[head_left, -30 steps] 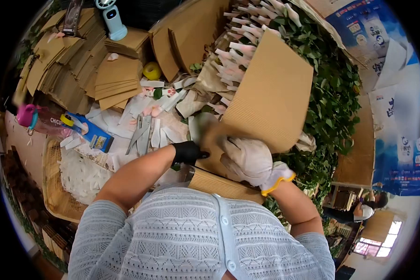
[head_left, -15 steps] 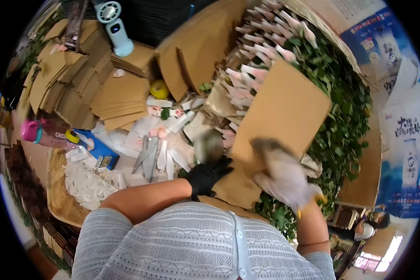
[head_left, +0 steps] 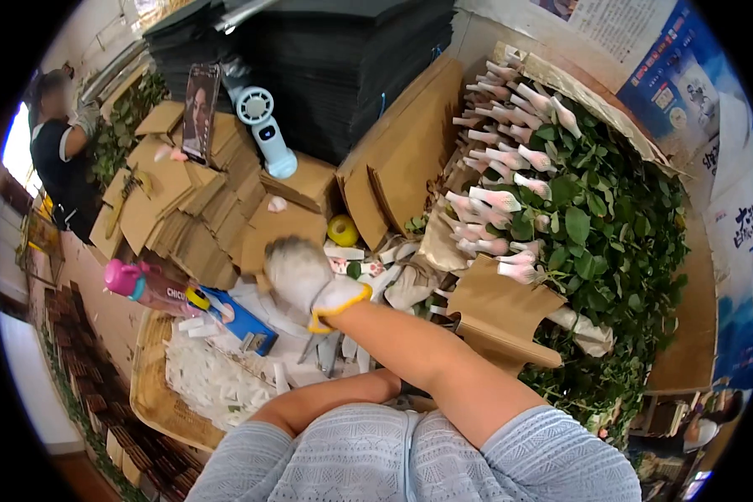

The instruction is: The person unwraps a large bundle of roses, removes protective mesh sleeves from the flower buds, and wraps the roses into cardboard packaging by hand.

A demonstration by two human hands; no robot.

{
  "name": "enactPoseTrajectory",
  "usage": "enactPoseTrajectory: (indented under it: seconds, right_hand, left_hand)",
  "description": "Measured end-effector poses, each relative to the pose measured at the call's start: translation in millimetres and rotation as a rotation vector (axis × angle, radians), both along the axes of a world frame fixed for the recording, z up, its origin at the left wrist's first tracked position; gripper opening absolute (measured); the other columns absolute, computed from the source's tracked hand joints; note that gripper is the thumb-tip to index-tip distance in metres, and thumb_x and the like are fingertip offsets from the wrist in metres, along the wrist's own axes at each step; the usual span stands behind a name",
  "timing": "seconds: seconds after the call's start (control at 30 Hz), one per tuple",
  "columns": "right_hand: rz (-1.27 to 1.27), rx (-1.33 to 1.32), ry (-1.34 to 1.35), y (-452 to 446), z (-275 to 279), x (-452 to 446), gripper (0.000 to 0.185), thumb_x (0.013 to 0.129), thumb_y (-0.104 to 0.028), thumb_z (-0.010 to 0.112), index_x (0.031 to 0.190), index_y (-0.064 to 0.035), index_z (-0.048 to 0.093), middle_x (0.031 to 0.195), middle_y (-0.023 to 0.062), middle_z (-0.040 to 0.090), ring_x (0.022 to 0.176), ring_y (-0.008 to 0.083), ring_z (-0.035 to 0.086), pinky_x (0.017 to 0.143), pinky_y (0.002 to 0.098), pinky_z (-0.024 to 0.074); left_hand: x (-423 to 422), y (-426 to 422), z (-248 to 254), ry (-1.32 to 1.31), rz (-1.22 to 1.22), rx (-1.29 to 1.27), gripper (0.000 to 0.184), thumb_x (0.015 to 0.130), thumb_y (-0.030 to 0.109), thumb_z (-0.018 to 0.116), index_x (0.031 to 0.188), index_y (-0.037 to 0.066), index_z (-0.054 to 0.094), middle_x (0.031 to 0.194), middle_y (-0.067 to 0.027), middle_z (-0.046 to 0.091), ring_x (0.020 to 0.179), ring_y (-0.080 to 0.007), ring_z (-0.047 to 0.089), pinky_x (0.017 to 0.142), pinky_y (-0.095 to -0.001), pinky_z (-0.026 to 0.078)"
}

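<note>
My right hand (head_left: 305, 280), in a pale glove with a yellow cuff, reaches left across my body, over white paper and beside the stacked cardboard pieces (head_left: 280, 238). Its fingers are smeared by motion. Partly beneath its cuff lies a grey stapling plier (head_left: 326, 353). The right forearm covers nearly all of my left hand (head_left: 410, 390); only a bit of black glove shows. Near it stands a bent cardboard sheet (head_left: 502, 314), up against leafy stems whose flower heads (head_left: 510, 159) wear pinkish-white net sleeves.
A blue box (head_left: 247, 322) and a pink-lidded bottle (head_left: 155, 289) are at left, above a basket tray of white sleeves (head_left: 209, 376). Behind are a small fan (head_left: 268, 138), a phone (head_left: 199, 113), yellow tape (head_left: 340, 230) and black stacked sheets (head_left: 335, 67). Another person (head_left: 58, 159) stands far left.
My right hand has swung from the cardboard on the right to the left side of the table. The cardboard sheet is now lower and bent. The view has shifted left.
</note>
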State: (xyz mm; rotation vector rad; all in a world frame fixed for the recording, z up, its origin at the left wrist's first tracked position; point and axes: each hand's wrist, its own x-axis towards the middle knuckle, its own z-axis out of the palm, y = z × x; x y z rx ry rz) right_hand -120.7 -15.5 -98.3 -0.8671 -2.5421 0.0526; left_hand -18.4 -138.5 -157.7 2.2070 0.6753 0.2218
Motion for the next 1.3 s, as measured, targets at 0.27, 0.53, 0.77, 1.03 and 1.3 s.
enactPoseTrajectory:
  seconds: [0.27, 0.53, 0.77, 1.03, 1.3]
  right_hand:
    - [0.143, 0.281, 0.133, -46, 123, 119, 0.017, 0.077, -0.015, 0.058, 0.091, -0.0085, 0.064, 0.087, 0.0073, 0.064, 0.076, 0.0233, 0.064, 0.062, 0.0379, 0.0506]
    - [-0.611, -1.884, 0.858, -178, 108, 401, 0.046, 0.078, 0.002, 0.059, 0.124, -0.0003, 0.053, 0.115, 0.0133, 0.061, 0.099, 0.0213, 0.063, 0.085, 0.0294, 0.052]
    - [-0.949, -1.755, 0.389, -144, 38, 350, 0.024, 0.081, -0.026, 0.067, 0.095, -0.0057, 0.066, 0.08, 0.0053, 0.065, 0.068, 0.0183, 0.061, 0.06, 0.0307, 0.0482]
    - [-0.707, -1.482, 0.35, -158, -51, 350, 0.015, 0.079, -0.026, 0.063, 0.08, -0.0106, 0.061, 0.06, 0.0025, 0.052, 0.052, 0.0167, 0.051, 0.05, 0.0315, 0.0388]
    - [-0.89, -1.515, 0.151, -144, 3, 335, 0.017, 0.076, -0.031, 0.067, 0.08, -0.0147, 0.063, 0.062, 0.0024, 0.052, 0.064, 0.015, 0.055, 0.06, 0.0312, 0.0423]
  left_hand:
    - [18, 11, 0, -0.04, -0.015, 0.044, 0.089, 0.066, 0.039, 0.076, 0.14, 0.008, 0.037, 0.148, -0.0198, 0.028, 0.137, -0.0406, 0.023, 0.112, -0.0463, 0.022]
    - [18, 13, -9, 0.015, -0.057, 0.278, 0.091, 0.063, 0.029, 0.081, 0.142, 0.018, 0.038, 0.151, -0.0181, 0.021, 0.139, -0.0427, 0.016, 0.114, -0.0473, 0.02]
    - [22, 20, 3, -0.13, -0.018, 0.092, 0.091, 0.059, 0.027, 0.082, 0.14, 0.017, 0.039, 0.15, -0.0204, 0.02, 0.139, -0.0391, 0.019, 0.112, -0.0455, 0.025]
    - [-24, 14, -5, -0.187, 0.259, -0.028, 0.046, 0.074, 0.003, 0.069, 0.119, 0.008, 0.06, 0.127, -0.0161, 0.054, 0.122, -0.0313, 0.048, 0.102, -0.0388, 0.039]
    - [-9, -19, -42, -0.036, 0.58, -0.574, 0.028, 0.092, 0.025, 0.061, 0.082, 0.0, 0.062, 0.057, -0.0054, 0.053, 0.049, -0.0134, 0.048, 0.049, -0.0319, 0.041]
